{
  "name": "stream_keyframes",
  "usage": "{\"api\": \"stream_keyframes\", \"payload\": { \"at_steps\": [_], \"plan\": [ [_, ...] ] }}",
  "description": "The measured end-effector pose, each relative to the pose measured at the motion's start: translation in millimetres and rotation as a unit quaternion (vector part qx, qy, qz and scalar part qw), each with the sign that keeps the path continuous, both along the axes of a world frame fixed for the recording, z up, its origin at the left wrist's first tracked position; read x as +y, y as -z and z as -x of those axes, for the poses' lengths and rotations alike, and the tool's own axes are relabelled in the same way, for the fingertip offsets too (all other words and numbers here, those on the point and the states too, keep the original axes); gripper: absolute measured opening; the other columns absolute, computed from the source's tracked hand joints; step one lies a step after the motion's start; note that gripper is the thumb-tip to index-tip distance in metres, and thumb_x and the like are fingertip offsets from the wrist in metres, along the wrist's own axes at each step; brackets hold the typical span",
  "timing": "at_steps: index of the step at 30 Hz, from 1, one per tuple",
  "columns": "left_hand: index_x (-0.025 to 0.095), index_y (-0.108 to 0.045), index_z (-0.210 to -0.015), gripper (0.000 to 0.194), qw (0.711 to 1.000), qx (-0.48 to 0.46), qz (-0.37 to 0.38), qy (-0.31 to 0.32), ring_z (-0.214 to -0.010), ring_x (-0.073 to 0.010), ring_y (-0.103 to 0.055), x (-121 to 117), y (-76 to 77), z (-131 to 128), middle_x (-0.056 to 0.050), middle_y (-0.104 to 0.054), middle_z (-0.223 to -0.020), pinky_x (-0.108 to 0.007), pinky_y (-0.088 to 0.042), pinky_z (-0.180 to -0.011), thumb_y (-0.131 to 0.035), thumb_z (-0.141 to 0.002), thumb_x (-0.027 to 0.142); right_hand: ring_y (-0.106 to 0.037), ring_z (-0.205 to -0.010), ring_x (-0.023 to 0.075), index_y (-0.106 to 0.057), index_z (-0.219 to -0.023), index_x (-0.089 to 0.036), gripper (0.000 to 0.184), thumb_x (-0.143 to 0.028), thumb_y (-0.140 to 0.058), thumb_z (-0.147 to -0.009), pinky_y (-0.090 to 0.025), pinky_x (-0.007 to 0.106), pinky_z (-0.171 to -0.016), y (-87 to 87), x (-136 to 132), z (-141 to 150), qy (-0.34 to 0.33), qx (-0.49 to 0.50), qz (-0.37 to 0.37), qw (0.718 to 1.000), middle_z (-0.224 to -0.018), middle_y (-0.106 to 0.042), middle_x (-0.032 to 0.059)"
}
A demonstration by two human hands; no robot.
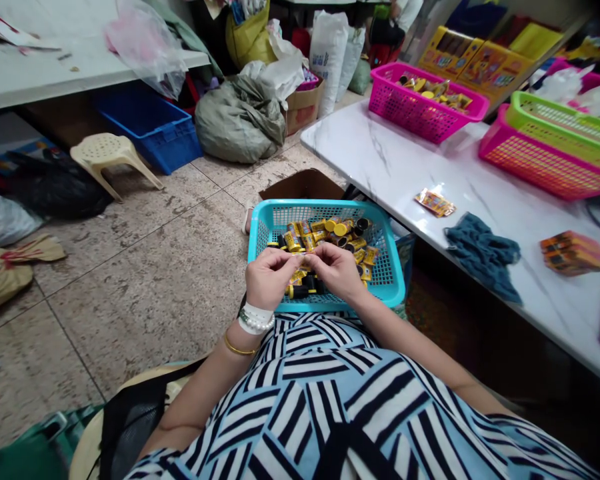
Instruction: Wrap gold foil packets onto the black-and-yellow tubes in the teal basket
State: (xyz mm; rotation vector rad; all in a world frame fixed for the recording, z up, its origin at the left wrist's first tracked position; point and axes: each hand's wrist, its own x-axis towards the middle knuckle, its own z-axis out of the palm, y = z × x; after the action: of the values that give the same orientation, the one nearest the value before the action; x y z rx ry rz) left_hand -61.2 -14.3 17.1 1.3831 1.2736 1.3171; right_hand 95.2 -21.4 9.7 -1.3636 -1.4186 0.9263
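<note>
A turquoise plastic basket rests on my lap, holding many small yellow-and-black cylinders with printed labels. Above its near half, my left hand and my right hand meet fingertip to fingertip. Each is closed in a pinch between thumb and forefinger. Whatever small thing lies between the fingertips is too little to name. A white band, a beaded bracelet and a gold bangle circle my left wrist.
On the white marbled table to the right are a pink basket of similar pieces, flat orange packets, a dark teal cloth and an orange box. A beige stool, blue crate and sacks stand on the floor.
</note>
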Motion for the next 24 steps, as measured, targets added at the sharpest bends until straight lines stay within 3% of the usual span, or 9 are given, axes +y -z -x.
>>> {"api": "stream_keyframes", "payload": {
  "at_steps": [5, 8, 10, 12, 14, 16, 18, 20, 24],
  "plan": [
    [0.016, -0.074, -0.076, 0.02, 0.984, -0.099, 0.138, 0.048, -0.047, -0.0085, -0.051, 4.0, 0.9, 3.1, 0.001, -0.065, -0.06, -0.022, -0.042, -0.047, -0.079, -0.068, 0.035, -0.046, -0.05, 0.0103, -0.061, -0.082, -0.019, 0.039, -0.056, -0.051, -0.091, -0.039, 0.024, -0.05, 2.6, 2.5, -5.4, -0.042, 0.049, 0.054, 0.996, -0.064, -0.059, -0.0015],
    [0.016, -0.068, -0.074, 0.028, 0.967, -0.179, 0.179, 0.036, -0.036, -0.0055, -0.04, 12.3, 1.7, 11.5, 0.006, -0.053, -0.045, -0.018, -0.028, -0.037, -0.081, -0.065, 0.039, -0.057, -0.06, 0.0126, -0.064, -0.098, -0.019, 0.029, -0.044, -0.049, -0.094, -0.047, 0.026, -0.062, 2.8, 2.6, -9.5, -0.119, -0.055, 0.058, 0.99, -0.082, -0.07, 0.0026],
    [0.015, -0.067, -0.076, 0.033, 0.956, -0.212, 0.201, 0.03, -0.035, -0.0041, -0.039, 17.3, 1.1, 16.3, 0.006, -0.053, -0.046, -0.017, -0.024, -0.035, -0.084, -0.06, 0.038, -0.065, -0.081, 0.0174, -0.066, -0.108, -0.02, 0.024, -0.029, -0.058, -0.087, -0.049, 0.029, -0.075, 1.0, 1.9, -8.1, -0.23, -0.221, 0.03, 0.948, -0.098, -0.073, 0.0059],
    [0.013, -0.068, -0.078, 0.038, 0.945, -0.236, 0.226, 0.037, -0.036, -0.0021, -0.038, 20.2, 0.5, 18.3, 0.005, -0.057, -0.051, -0.015, -0.022, -0.035, -0.087, -0.055, 0.036, -0.066, -0.096, 0.0229, -0.067, -0.114, -0.021, 0.035, -0.017, -0.06, -0.079, -0.048, 0.03, -0.079, -2.5, 2.0, -2.7, -0.327, -0.375, 0.005, 0.867, -0.11, -0.071, 0.0092],
    [0.012, -0.066, -0.076, 0.04, 0.93, -0.26, 0.251, 0.057, -0.036, -0.0011, -0.037, 21.0, 0.4, 17.5, 0.006, -0.056, -0.052, -0.014, -0.021, -0.034, -0.089, -0.052, 0.034, -0.067, -0.094, 0.0252, -0.067, -0.116, -0.021, 0.041, -0.013, -0.056, -0.078, -0.047, 0.03, -0.072, -6.7, 3.8, 4.2, -0.367, -0.468, 0.004, 0.804, -0.112, -0.07, 0.0116],
    [0.014, -0.061, -0.072, 0.04, 0.914, -0.285, 0.278, 0.083, -0.035, -0.0015, -0.038, 20.2, 0.7, 15.5, 0.007, -0.053, -0.05, -0.014, -0.02, -0.033, -0.089, -0.052, 0.033, -0.068, -0.086, 0.0248, -0.066, -0.115, -0.02, 0.04, -0.014, -0.053, -0.078, -0.045, 0.03, -0.066, -10.2, 6.8, 8.3, -0.379, -0.504, 0.019, 0.776, -0.109, -0.07, 0.0127],
    [0.015, -0.057, -0.071, 0.04, 0.899, -0.306, 0.296, 0.1, -0.033, -0.0019, -0.038, 18.9, 0.8, 14.0, 0.007, -0.054, -0.051, -0.014, -0.017, -0.031, -0.088, -0.054, 0.033, -0.067, -0.083, 0.0244, -0.065, -0.113, -0.017, 0.038, -0.015, -0.054, -0.076, -0.045, 0.03, -0.066, -11.2, 9.1, 6.4, -0.383, -0.496, 0.028, 0.779, -0.11, -0.069, 0.0136],
    [0.015, -0.057, -0.074, 0.038, 0.892, -0.319, 0.302, 0.108, -0.032, -0.0015, -0.037, 18.2, 0.5, 13.6, 0.005, -0.059, -0.055, -0.014, -0.016, -0.03, -0.087, -0.057, 0.031, -0.066, -0.084, 0.0237, -0.061, -0.11, -0.016, 0.038, -0.015, -0.058, -0.073, -0.046, 0.03, -0.069, -9.0, 8.6, -1.8, -0.372, -0.458, 0.035, 0.806, -0.107, -0.068, 0.0131],
    [0.009, -0.066, -0.085, 0.036, 0.877, -0.347, 0.305, 0.136, -0.035, 0.001, -0.04, 18.2, -0.4, 14.8, -0.001, -0.069, -0.071, -0.012, -0.02, -0.031, -0.087, -0.059, 0.024, -0.06, -0.076, 0.0182, -0.056, -0.108, -0.019, 0.038, -0.016, -0.062, -0.071, -0.046, 0.029, -0.067, 1.5, -1.6, -26.3, -0.262, -0.291, 0.069, 0.918, -0.095, -0.067, 0.0057]
  ]
}}
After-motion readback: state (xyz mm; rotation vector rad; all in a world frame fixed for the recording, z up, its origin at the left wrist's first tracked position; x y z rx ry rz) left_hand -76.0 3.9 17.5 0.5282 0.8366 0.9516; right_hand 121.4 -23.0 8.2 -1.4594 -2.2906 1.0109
